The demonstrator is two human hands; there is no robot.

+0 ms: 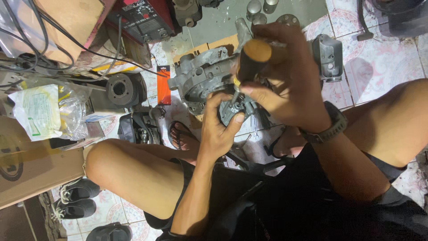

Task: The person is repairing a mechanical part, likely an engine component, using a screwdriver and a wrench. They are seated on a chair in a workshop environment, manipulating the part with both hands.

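Gripping a screwdriver (249,62) by its orange-brown handle, my right hand (285,85) wraps its fingers tight and angles the tip down into a grey engine casing (200,76), while my left hand (220,127) cups the casing's near edge from below, fingers curled against the metal, apparently to steady it. The casing rests between my knees, above a patterned tile floor (379,67) crowded with a dark cylinder (120,89), a red machine (142,18), cardboard boxes (31,165) and shoes (78,198).

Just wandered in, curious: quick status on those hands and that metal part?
Right hand shut on orange-handled screwdriver. Left hand steadying grey engine casing. Nothing blocking the tool.
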